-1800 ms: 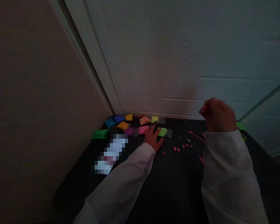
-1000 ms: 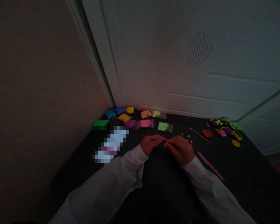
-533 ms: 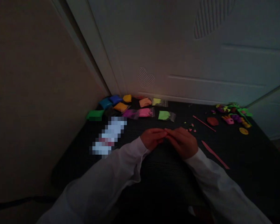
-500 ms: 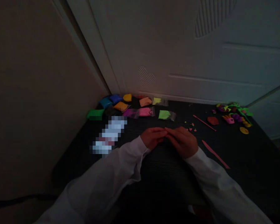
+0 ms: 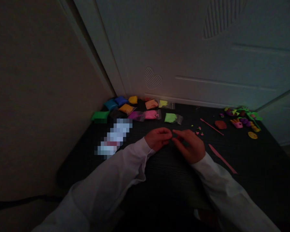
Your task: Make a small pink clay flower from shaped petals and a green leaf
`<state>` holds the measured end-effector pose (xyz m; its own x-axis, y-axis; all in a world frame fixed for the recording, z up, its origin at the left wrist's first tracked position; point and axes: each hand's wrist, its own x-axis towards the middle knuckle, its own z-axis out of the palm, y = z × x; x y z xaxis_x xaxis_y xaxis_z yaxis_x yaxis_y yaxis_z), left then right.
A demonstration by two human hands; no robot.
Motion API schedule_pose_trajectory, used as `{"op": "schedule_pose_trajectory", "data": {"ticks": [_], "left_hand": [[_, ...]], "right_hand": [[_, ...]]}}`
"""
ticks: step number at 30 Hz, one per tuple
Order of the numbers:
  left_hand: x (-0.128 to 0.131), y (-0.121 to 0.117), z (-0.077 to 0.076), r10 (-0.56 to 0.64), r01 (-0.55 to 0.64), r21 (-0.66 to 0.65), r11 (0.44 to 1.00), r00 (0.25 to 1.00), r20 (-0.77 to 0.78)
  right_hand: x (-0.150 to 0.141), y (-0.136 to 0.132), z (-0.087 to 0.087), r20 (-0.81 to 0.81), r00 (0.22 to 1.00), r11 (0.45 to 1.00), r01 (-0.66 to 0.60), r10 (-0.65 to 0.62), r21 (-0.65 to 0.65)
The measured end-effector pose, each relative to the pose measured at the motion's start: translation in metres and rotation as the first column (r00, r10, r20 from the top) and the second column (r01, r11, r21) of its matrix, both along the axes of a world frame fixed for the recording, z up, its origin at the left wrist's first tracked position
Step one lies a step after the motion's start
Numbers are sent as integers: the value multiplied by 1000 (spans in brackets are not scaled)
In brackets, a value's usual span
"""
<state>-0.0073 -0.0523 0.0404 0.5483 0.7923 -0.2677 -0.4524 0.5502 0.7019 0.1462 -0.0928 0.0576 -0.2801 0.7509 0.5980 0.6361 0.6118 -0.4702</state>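
Note:
Over the middle of the dark table [image 5: 154, 174], my two hands face each other with their fingertips almost meeting. My left hand [image 5: 157, 139] is closed in a pinch; whatever its fingertips hold is too small and dark to make out. Just to its right, my right hand [image 5: 190, 146] has thumb and forefinger a little apart, with nothing visible between them. Several tiny pink and green clay pieces [image 5: 198, 131] lie just beyond my right hand. A pink modelling knife [image 5: 222, 158] rests to the right of that hand, and a thin pink stick tool [image 5: 211, 126] lies farther back.
Bags of coloured clay line the back left, among them a green bag [image 5: 100, 116], a pink bag [image 5: 151, 114] and a light green bag [image 5: 170, 118]. A bright blurred-out panel [image 5: 114, 137] lies left. A red-brown lump [image 5: 220, 124] and small clay figures [image 5: 244, 120] sit right.
My fingertips have come apart: the hands touched before, and now a small gap shows between them. The right thumb and forefinger have spread slightly. The view has shifted a little.

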Motion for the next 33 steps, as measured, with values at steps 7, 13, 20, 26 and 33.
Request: {"op": "schedule_pose_trajectory", "data": {"ticks": [7, 13, 20, 26, 33], "left_hand": [[1, -2, 4, 33, -33, -43, 999, 999, -4], [0, -2, 4, 13, -13, -30, 999, 1000, -3], [0, -2, 4, -5, 5, -10, 1000, 1000, 15], [1, -2, 2, 6, -6, -17, 1000, 1000, 12], [0, -3, 2, -3, 3, -22, 1000, 1000, -4]], "right_hand": [[1, 0, -2, -17, 1000, 1000, 18, -17, 13], [2, 1, -3, -14, 999, 999, 32, -32, 26], [1, 0, -3, -22, 999, 1000, 24, -24, 8], [1, 0, -3, -23, 999, 999, 40, -40, -1], [0, 0, -1, -17, 999, 999, 41, -41, 9]]}}
